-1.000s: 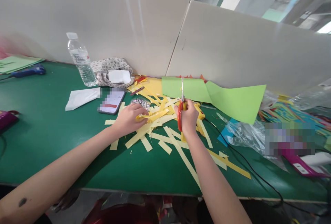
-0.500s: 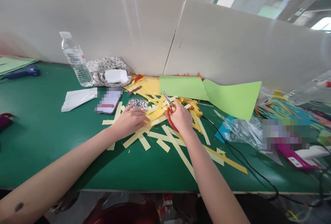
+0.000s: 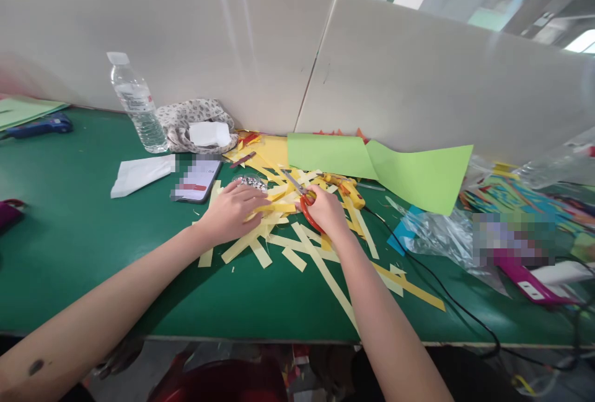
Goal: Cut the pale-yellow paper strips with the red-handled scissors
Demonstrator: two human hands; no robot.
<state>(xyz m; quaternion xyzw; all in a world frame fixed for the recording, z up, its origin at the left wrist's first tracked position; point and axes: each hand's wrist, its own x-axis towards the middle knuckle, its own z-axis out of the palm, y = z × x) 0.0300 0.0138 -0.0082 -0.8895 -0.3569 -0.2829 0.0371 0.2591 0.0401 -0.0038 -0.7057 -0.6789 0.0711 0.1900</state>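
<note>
My left hand (image 3: 233, 211) is closed on a yellow paper strip (image 3: 281, 208) that points right, its free end near the scissors. My right hand (image 3: 328, 209) grips scissors (image 3: 305, 201) by their red handles, with the metal blades pointing up and left above the strips. Pale and deeper yellow paper strips (image 3: 294, 259) lie scattered beneath and around both hands. Just beyond my left fingers sits a clear bag of small shiny pieces (image 3: 253, 183), partly hidden by that hand. A yellow glue gun (image 3: 352, 193) lies right of my right hand.
Green paper sheets (image 3: 332, 155) lean by the wall. On the left stand a water bottle (image 3: 138, 108), a phone (image 3: 203, 180), a tissue (image 3: 139, 176) and a spotted cloth pouch (image 3: 186, 114). A black cord (image 3: 432, 279), clear plastic (image 3: 441, 238) and a magenta tool (image 3: 525, 281) lie right.
The scissors have turned, their tips swinging left. My left hand has shifted slightly, and the strip it holds now reaches out toward the scissors.
</note>
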